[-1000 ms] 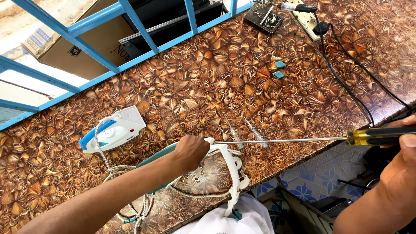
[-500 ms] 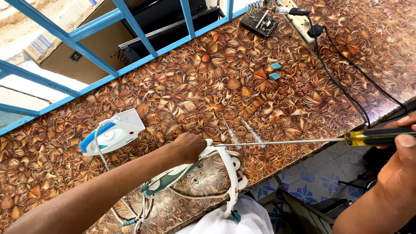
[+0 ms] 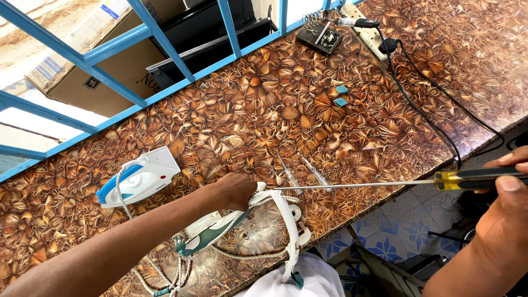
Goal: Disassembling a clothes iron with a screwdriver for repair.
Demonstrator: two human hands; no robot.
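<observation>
The right hand [image 3: 503,214] is cut off by the frame edge, and the screwdriver [image 3: 385,184] tip hides behind the dismantled iron [image 3: 247,231]

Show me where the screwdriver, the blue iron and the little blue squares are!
screwdriver [image 3: 473,179]: head view, on its yellow handle.
blue iron [image 3: 137,179]: head view, on its white and blue body.
blue squares [image 3: 341,89]: head view, on the upper square.

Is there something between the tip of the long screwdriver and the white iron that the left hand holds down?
Nothing visible. The screwdriver, held in the right hand, has its shaft running clear above the counter to the iron beside the left hand. Two small screwdrivers lie beneath, apart.
</observation>
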